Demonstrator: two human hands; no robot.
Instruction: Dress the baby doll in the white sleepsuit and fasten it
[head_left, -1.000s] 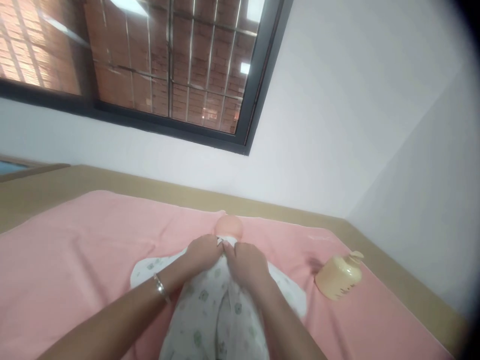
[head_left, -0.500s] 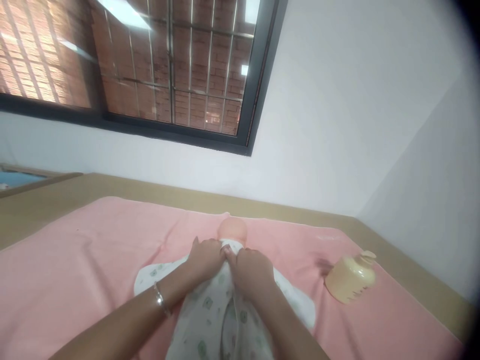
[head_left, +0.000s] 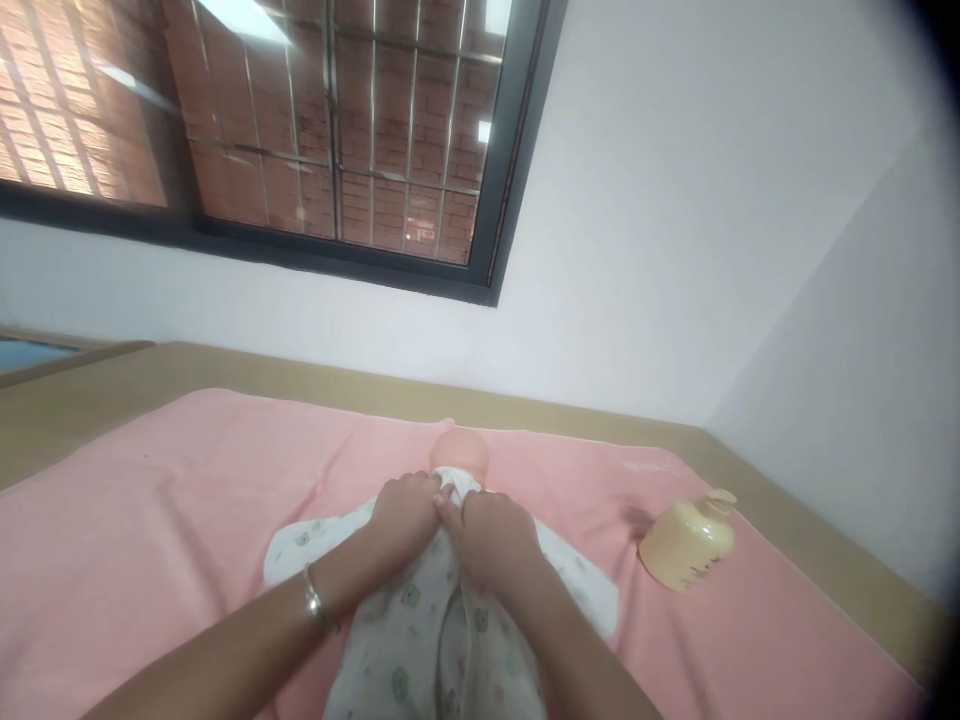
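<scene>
A baby doll lies on its back on the pink towel (head_left: 150, 520), its bare head (head_left: 459, 452) pointing away from me. It wears a white garment (head_left: 420, 630) printed with small green figures. My left hand (head_left: 405, 515) and my right hand (head_left: 495, 540) sit side by side on the doll's chest just below the neck. Both have their fingers closed, pinching the garment's edges at the collar. A thin bracelet (head_left: 313, 603) circles my left wrist.
A pale yellow bottle (head_left: 686, 545) lies on its side on the towel to the right of the doll. The towel covers a tan surface (head_left: 90, 385) that meets white walls. A dark-framed barred window (head_left: 337, 150) is above.
Both hands stay pinched at the doll's collar with only slight shifts. The view has wobbled a little, moving right and then back left.
</scene>
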